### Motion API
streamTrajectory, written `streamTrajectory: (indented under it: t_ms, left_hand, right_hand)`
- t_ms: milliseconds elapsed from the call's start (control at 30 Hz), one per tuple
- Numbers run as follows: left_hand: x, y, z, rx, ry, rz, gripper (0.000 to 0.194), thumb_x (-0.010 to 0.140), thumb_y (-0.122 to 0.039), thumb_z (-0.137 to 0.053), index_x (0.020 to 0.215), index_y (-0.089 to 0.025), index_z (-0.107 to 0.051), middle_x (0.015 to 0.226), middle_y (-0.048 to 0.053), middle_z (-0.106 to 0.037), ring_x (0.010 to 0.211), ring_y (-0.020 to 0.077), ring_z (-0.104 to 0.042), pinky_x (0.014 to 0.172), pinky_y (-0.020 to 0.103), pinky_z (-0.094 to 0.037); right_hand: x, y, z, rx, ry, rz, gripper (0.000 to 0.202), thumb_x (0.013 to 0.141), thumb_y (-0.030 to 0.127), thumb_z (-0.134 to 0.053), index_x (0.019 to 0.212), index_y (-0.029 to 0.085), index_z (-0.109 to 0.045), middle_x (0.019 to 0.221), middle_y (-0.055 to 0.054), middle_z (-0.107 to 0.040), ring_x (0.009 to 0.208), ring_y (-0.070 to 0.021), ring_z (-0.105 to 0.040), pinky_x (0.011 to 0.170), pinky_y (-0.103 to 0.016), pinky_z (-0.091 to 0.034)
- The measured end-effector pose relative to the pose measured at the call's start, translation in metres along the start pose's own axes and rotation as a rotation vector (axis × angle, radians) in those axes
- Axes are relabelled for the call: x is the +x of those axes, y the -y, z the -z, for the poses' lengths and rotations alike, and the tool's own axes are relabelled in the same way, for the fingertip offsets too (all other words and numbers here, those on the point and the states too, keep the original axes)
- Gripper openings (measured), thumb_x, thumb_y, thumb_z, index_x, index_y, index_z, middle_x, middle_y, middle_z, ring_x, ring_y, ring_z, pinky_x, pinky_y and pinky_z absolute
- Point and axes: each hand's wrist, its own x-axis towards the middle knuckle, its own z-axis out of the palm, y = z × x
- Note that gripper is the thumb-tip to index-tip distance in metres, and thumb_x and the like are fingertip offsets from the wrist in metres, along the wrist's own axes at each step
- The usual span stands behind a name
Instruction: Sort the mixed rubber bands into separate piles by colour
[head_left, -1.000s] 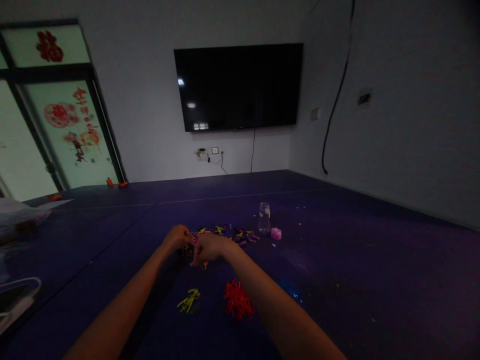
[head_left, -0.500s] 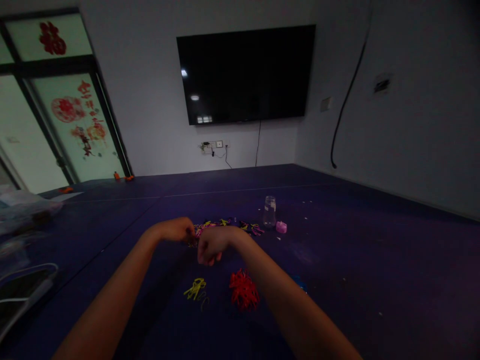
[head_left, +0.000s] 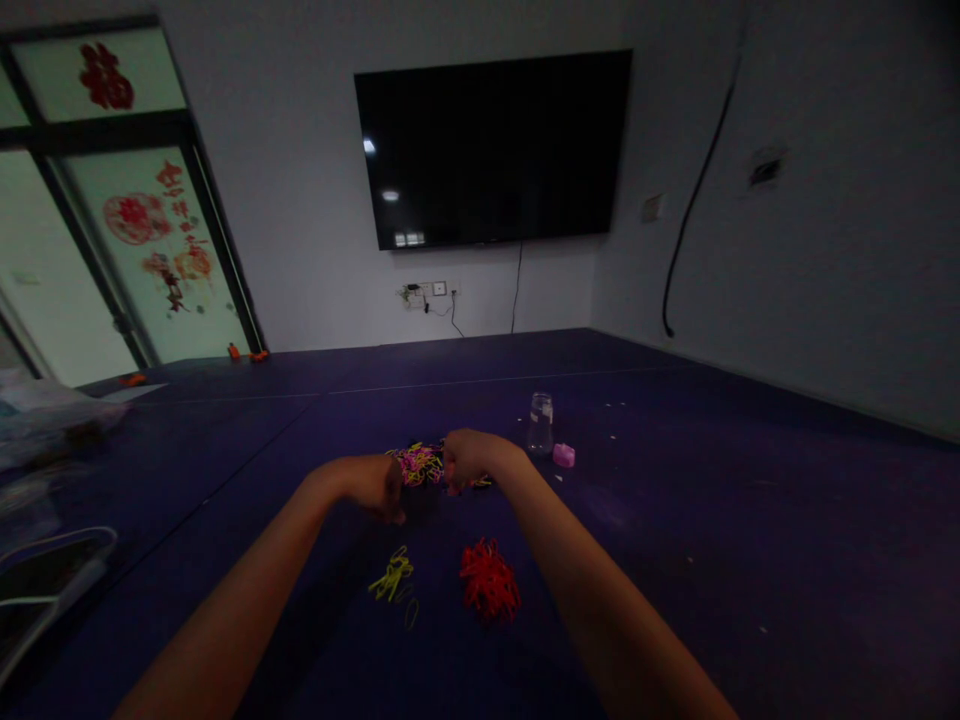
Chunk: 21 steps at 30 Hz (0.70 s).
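Observation:
A mixed pile of pink, yellow and dark bands (head_left: 420,464) lies on the dark blue surface between my hands. Just in front of its left side is my left hand (head_left: 379,487), fingers curled downward, their tips too dark to tell what they hold. My right hand (head_left: 466,460) is at the pile's right side with its fingers bent down; whatever is between them is hidden. Nearer to me lie a small group of yellow bands (head_left: 392,575) and, to its right, a heap of red bands (head_left: 489,580).
A clear bottle (head_left: 540,425) stands behind and right of my right hand, beside a pink cap (head_left: 564,456). Plastic bags (head_left: 45,430) and a white-edged tray-like object (head_left: 67,570) are at the far left. A screen (head_left: 495,150) hangs on the wall.
My right hand has moved up and right to the mixed pile. My left hand has come right and slightly nearer to me. One more yellowish band shows clearly by the yellow group.

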Motion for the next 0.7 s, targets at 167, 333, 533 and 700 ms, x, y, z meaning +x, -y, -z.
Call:
streamTrajectory:
  t_ms: [167, 333, 533, 700]
  left_hand:
    - [-0.016, 0.022, 0.026, 0.087, -0.263, 0.057, 0.025, 0.066, -0.037, -0.052, 0.053, -0.016, -0.057, 0.048, -0.002, -0.051, 0.049, 0.0108, -0.042, 0.047, 0.022, -0.032]
    - [-0.029, 0.055, 0.045, 0.098, -0.388, 0.185, 0.038, 0.069, -0.05, -0.045, 0.056, -0.016, -0.056, 0.053, 0.002, -0.056, 0.052, 0.0141, -0.049, 0.051, 0.024, -0.035]
    - [-0.02, 0.082, 0.043, 0.08, -0.408, 0.263, 0.037, 0.068, -0.05, -0.045, 0.053, -0.017, -0.054, 0.053, 0.003, -0.057, 0.052, 0.0155, -0.053, 0.053, 0.024, -0.037]
    - [0.002, 0.094, 0.03, 0.088, -0.414, 0.261, 0.034, 0.07, -0.044, -0.047, 0.053, -0.016, -0.056, 0.051, 0.002, -0.058, 0.05, 0.0135, -0.053, 0.05, 0.022, -0.035]
  right_hand:
    - [0.006, 0.043, -0.023, -0.046, 0.236, 0.305, 0.026, 0.051, 0.024, -0.08, 0.073, 0.016, -0.07, 0.066, 0.002, -0.067, 0.063, -0.0129, -0.062, 0.05, -0.016, -0.04]
    - [0.0, 0.077, -0.041, -0.205, 0.434, 0.299, 0.028, 0.039, 0.027, -0.083, 0.057, 0.013, -0.067, 0.061, 0.001, -0.065, 0.064, -0.0172, -0.063, 0.052, -0.021, -0.044]
    - [0.0, 0.086, -0.052, -0.309, 0.301, 0.241, 0.035, 0.039, 0.034, -0.083, 0.065, 0.013, -0.071, 0.073, -0.008, -0.07, 0.075, -0.026, -0.066, 0.059, -0.026, -0.049]
    - [0.003, 0.077, -0.048, -0.386, 0.226, 0.236, 0.067, 0.04, 0.037, -0.083, 0.1, 0.011, -0.069, 0.101, -0.013, -0.068, 0.091, -0.0284, -0.064, 0.066, -0.027, -0.05]
